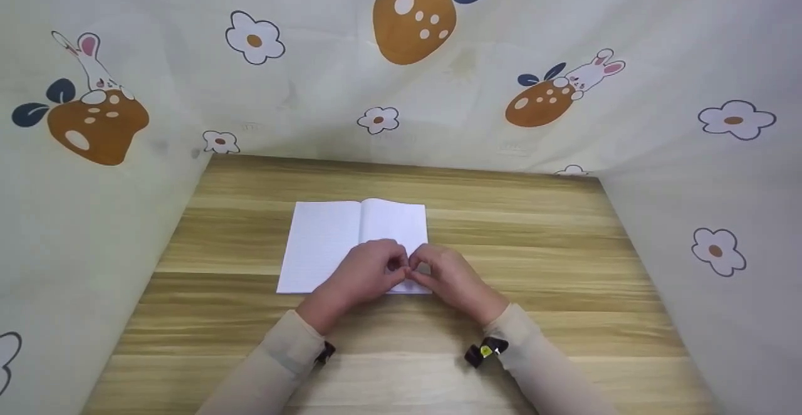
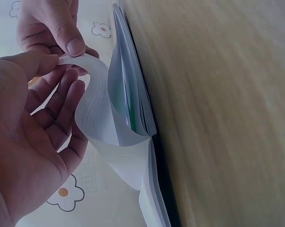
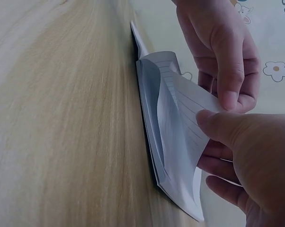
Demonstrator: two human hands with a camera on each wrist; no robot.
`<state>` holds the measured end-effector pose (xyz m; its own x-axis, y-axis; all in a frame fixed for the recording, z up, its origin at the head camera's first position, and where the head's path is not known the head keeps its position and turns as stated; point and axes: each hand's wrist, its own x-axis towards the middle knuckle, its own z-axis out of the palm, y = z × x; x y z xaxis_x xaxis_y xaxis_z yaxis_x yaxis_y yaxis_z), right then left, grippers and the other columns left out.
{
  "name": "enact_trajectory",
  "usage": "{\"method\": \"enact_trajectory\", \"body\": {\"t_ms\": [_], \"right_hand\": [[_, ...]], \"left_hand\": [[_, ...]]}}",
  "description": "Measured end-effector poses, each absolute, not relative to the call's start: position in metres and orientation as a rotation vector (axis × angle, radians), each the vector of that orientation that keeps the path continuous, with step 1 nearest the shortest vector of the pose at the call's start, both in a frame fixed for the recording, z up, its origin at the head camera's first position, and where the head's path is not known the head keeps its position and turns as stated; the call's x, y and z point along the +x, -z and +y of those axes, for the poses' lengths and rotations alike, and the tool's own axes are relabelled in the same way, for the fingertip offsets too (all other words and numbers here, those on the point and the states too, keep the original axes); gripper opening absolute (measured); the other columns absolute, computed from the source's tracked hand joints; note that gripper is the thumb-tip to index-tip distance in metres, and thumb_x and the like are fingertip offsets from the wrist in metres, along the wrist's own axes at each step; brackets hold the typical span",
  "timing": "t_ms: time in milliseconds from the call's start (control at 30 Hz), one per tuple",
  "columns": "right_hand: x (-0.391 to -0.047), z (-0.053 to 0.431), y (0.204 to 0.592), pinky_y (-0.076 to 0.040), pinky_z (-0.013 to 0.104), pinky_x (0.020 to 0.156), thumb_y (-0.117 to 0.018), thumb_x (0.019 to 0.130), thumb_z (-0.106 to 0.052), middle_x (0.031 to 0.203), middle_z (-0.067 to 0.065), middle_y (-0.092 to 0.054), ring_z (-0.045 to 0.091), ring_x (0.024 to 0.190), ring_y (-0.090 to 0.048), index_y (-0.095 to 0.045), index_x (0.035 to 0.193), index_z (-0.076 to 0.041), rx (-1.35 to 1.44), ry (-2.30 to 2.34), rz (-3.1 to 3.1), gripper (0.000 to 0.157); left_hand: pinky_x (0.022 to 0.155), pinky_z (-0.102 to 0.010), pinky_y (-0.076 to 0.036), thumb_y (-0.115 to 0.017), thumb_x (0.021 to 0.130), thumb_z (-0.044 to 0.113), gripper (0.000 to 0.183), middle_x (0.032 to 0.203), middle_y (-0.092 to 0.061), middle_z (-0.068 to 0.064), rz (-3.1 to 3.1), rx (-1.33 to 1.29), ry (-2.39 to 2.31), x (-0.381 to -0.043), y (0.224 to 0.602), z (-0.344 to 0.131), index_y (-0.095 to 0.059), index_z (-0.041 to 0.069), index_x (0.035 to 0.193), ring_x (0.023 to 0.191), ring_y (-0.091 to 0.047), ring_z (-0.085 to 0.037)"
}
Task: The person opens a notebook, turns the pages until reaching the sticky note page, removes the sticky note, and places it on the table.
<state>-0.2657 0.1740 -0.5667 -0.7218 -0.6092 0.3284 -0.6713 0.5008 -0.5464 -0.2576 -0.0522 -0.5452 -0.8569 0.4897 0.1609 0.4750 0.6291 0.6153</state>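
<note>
An open notebook (image 1: 321, 239) with white ruled pages lies on the wooden table. Both hands are over the lower part of its right side. My left hand (image 1: 369, 271) pinches the edge of a lifted page (image 2: 96, 104) between thumb and fingers. Right beside it, my right hand (image 1: 454, 277) pinches the same page edge, the two thumbs close together. Between the hands and the binding the page curves up in a loop, seen in the left wrist view. In the right wrist view, ruled lines show on the raised page (image 3: 190, 101), with more pages beneath it.
The wood-grain table (image 1: 532, 233) extends around the notebook. Pale cloth (image 1: 313, 89) printed with rabbits, brown fruit and flowers hangs behind the table and along both sides. Each wrist wears a small black device (image 1: 485, 351) at the sleeve end.
</note>
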Motion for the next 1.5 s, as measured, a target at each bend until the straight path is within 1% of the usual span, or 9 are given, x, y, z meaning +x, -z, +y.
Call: {"method": "enact_trajectory", "body": {"t_ms": [67,200,267,367,567,867,1133,1300,1500], "right_hand": [[-0.266,0.175,0.567,-0.061,0.039,0.1,-0.084,0.102,-0.017,0.116,-0.002,-0.076,0.015,0.112,-0.072,-0.074,0.116,-0.013,1.122,-1.03,-2.643,0.018],[-0.266,0.179,0.569,-0.05,0.045,0.118,-0.089,0.096,-0.021,0.142,0.009,-0.069,0.025,0.136,-0.064,-0.066,0.141,-0.007,1.072,-1.001,-2.637,0.052],[-0.266,0.181,0.57,-0.044,0.048,0.124,-0.092,0.094,-0.024,0.152,0.015,-0.063,0.031,0.145,-0.058,-0.059,0.15,-0.002,1.024,-0.983,-2.644,0.068],[-0.266,0.183,0.573,-0.039,0.051,0.127,-0.091,0.095,-0.03,0.159,0.021,-0.056,0.037,0.15,-0.051,-0.051,0.157,0.002,0.93,-0.96,-2.681,0.08],[-0.266,0.181,0.578,-0.039,0.056,0.127,-0.086,0.099,-0.034,0.161,0.028,-0.051,0.043,0.15,-0.049,-0.047,0.158,0.008,0.809,-0.913,-2.787,0.082],[-0.262,0.175,0.58,-0.034,0.055,0.13,-0.08,0.101,-0.047,0.172,0.026,-0.041,0.043,0.158,-0.04,-0.044,0.165,0.002,0.867,-0.742,-2.878,0.088],[-0.264,0.17,0.583,-0.035,0.063,0.127,-0.061,0.109,-0.059,0.177,0.017,-0.036,0.041,0.163,-0.034,-0.047,0.168,-0.008,0.96,-0.569,-2.905,0.079],[-0.266,0.17,0.588,-0.036,0.067,0.125,-0.06,0.108,-0.063,0.178,0.018,-0.034,0.043,0.164,-0.031,-0.047,0.169,-0.012,0.972,-0.505,-2.922,0.081],[-0.265,0.17,0.59,-0.033,0.065,0.128,-0.061,0.107,-0.065,0.179,0.017,-0.032,0.042,0.166,-0.027,-0.047,0.169,-0.014,0.96,-0.496,-2.97,0.082]], "left_hand": [[0.08,-0.036,-0.057,-0.078,0.099,0.019,0.011,0.087,-0.065,0.01,2.826,0.837,-1.056,-0.258,0.546,-0.052,-0.074,0.021,0.089,0.083,-0.062,-0.012],[0.077,-0.035,-0.056,-0.077,0.098,0.018,0.013,0.084,-0.063,0.011,2.851,0.835,-1.075,-0.258,0.545,-0.054,-0.072,0.022,0.087,0.08,-0.06,-0.011],[0.075,-0.034,-0.055,-0.077,0.098,0.019,0.015,0.082,-0.062,0.012,2.859,0.811,-1.087,-0.258,0.542,-0.055,-0.07,0.023,0.085,0.078,-0.059,-0.011],[0.073,-0.033,-0.054,-0.076,0.099,0.021,0.016,0.08,-0.062,0.012,2.86,0.77,-1.096,-0.257,0.536,-0.058,-0.069,0.023,0.085,0.076,-0.059,-0.011],[0.067,-0.032,-0.051,-0.07,0.097,0.019,0.015,0.077,-0.061,0.012,2.819,0.729,-1.164,-0.255,0.527,-0.065,-0.065,0.025,0.084,0.072,-0.057,-0.01],[0.069,-0.033,-0.052,-0.07,0.099,0.021,0.016,0.077,-0.061,0.011,2.802,0.736,-1.192,-0.252,0.512,-0.074,-0.065,0.025,0.084,0.073,-0.058,-0.01],[0.073,-0.035,-0.052,-0.071,0.096,0.015,0.015,0.079,-0.061,0.012,2.855,0.793,-1.182,-0.25,0.502,-0.085,-0.064,0.023,0.084,0.077,-0.062,-0.018],[0.074,-0.036,-0.053,-0.071,0.098,0.016,0.015,0.08,-0.062,0.011,2.867,0.79,-1.167,-0.247,0.495,-0.093,-0.065,0.022,0.085,0.079,-0.064,-0.019],[0.076,-0.037,-0.054,-0.07,0.097,0.015,0.014,0.082,-0.063,0.011,2.861,0.771,-1.133,-0.245,0.488,-0.107,-0.066,0.021,0.085,0.081,-0.063,-0.018]]}}
